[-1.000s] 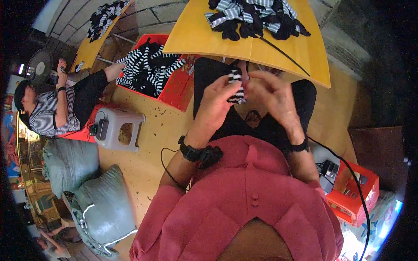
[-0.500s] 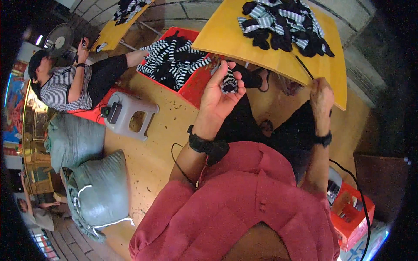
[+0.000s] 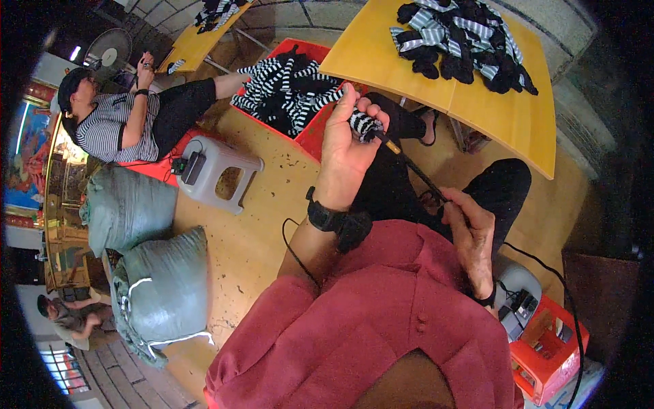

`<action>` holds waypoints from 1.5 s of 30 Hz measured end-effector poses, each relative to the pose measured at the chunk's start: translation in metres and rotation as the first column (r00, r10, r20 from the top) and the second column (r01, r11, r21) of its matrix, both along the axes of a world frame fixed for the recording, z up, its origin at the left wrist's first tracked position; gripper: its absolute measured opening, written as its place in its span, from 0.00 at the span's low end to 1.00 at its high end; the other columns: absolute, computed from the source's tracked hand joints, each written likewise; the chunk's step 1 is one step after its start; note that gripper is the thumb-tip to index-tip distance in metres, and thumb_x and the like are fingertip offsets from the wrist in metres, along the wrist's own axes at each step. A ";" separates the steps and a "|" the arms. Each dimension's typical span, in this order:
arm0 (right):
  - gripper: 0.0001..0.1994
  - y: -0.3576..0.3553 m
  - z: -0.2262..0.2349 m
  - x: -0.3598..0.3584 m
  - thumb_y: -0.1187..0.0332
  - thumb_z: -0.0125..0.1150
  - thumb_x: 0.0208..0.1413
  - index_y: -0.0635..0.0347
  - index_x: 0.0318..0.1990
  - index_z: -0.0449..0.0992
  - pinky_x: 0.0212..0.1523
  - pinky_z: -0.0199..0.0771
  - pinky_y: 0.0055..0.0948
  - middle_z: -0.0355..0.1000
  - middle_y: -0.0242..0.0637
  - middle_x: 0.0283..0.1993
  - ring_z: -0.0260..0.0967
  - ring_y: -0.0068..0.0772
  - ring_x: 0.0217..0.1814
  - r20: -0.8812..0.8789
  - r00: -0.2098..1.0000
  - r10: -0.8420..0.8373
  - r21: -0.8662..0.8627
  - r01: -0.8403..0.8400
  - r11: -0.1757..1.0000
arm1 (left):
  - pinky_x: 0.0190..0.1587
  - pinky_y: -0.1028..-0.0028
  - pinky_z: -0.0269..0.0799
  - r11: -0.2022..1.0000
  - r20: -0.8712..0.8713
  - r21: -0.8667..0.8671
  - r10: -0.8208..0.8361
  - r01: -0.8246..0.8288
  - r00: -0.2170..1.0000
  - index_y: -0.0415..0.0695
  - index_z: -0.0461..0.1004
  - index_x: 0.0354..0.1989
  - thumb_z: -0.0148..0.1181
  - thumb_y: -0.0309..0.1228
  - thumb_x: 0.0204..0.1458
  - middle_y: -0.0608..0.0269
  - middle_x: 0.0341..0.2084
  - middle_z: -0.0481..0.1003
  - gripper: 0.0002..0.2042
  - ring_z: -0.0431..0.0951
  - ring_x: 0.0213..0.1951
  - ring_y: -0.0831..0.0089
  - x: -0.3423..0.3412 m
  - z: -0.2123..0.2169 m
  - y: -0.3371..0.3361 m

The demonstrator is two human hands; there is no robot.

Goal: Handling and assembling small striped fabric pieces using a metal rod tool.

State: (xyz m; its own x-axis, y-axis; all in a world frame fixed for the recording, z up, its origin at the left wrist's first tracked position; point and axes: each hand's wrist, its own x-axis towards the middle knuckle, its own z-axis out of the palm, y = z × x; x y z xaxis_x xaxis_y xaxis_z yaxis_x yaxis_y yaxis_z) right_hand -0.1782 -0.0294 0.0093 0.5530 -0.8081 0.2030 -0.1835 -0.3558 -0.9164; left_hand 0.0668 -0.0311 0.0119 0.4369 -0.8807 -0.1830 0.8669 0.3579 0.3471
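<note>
The left hand [image 3: 349,140] held the striped knit [image 3: 364,125] in a curled grip; the right hand [image 3: 471,230] pinched the dark rod [image 3: 421,174]. From afar I judged the knit soft, light, best cupped around its middle.

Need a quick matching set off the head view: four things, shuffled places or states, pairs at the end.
1. Left hand
2. Right hand
3. Red bin
4. Left-side stool

A. Heaped with striped pieces
B. Grey, black box on top
C. Holding bunched striped cloth
D. Gripping a black rod

Pairs: 1-C, 2-D, 3-A, 4-B
</note>
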 end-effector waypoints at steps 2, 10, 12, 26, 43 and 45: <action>0.11 0.001 -0.003 0.002 0.79 0.54 0.51 0.61 0.43 0.74 0.27 0.68 0.21 0.71 0.35 0.24 0.67 0.23 0.24 -0.007 1.000 0.020 -0.021 -0.020 1.000 | 0.27 0.74 0.64 0.998 -0.045 -0.054 -0.017 0.014 0.999 0.48 0.66 0.28 0.57 0.40 0.51 0.72 0.16 0.61 0.10 0.63 0.21 0.77 -0.004 0.007 0.002; 0.11 0.007 0.001 0.003 0.78 0.53 0.52 0.62 0.43 0.74 0.28 0.67 0.21 0.70 0.36 0.24 0.66 0.22 0.24 0.000 1.000 -0.002 0.002 0.002 1.000 | 0.23 0.77 0.56 0.997 0.048 -0.081 -0.003 0.007 0.999 0.50 0.62 0.22 0.55 0.43 0.52 0.74 0.14 0.57 0.14 0.57 0.18 0.80 -0.021 0.036 0.007; 0.11 0.008 0.002 0.001 0.78 0.52 0.52 0.63 0.43 0.74 0.28 0.67 0.21 0.70 0.36 0.24 0.66 0.22 0.24 -0.009 1.000 0.006 0.017 -0.006 1.000 | 0.23 0.79 0.55 0.996 0.049 -0.086 0.016 -0.012 0.999 0.50 0.63 0.20 0.56 0.42 0.51 0.75 0.14 0.57 0.14 0.56 0.18 0.82 -0.021 0.040 0.008; 0.09 0.020 -0.007 -0.002 0.79 0.55 0.50 0.66 0.40 0.75 0.29 0.68 0.19 0.74 0.37 0.29 0.70 0.21 0.27 0.091 0.996 0.000 0.090 -0.008 0.996 | 0.16 0.78 0.51 0.974 0.353 -0.223 0.051 0.031 0.934 0.49 0.60 0.24 0.53 0.40 0.55 0.72 0.12 0.58 0.13 0.55 0.12 0.82 -0.054 0.062 0.022; 0.05 0.037 0.013 -0.001 0.79 0.57 0.50 0.68 0.35 0.74 0.25 0.62 0.17 0.70 0.29 0.24 0.63 0.15 0.23 0.336 0.941 -0.022 0.282 -0.078 0.956 | 0.12 0.79 0.45 0.903 0.388 -0.380 -0.039 0.199 0.921 0.49 0.61 0.28 0.47 0.35 0.58 0.73 0.08 0.53 0.08 0.48 0.09 0.83 -0.098 0.069 0.043; 0.05 0.038 0.017 0.002 0.79 0.56 0.50 0.68 0.35 0.74 0.25 0.62 0.16 0.70 0.29 0.24 0.62 0.14 0.24 0.363 0.931 -0.039 0.342 -0.094 0.935 | 0.14 0.77 0.45 0.895 0.456 -0.346 -0.104 0.284 0.884 0.52 0.62 0.31 0.43 0.37 0.60 0.73 0.08 0.50 0.07 0.46 0.10 0.82 -0.103 0.066 0.046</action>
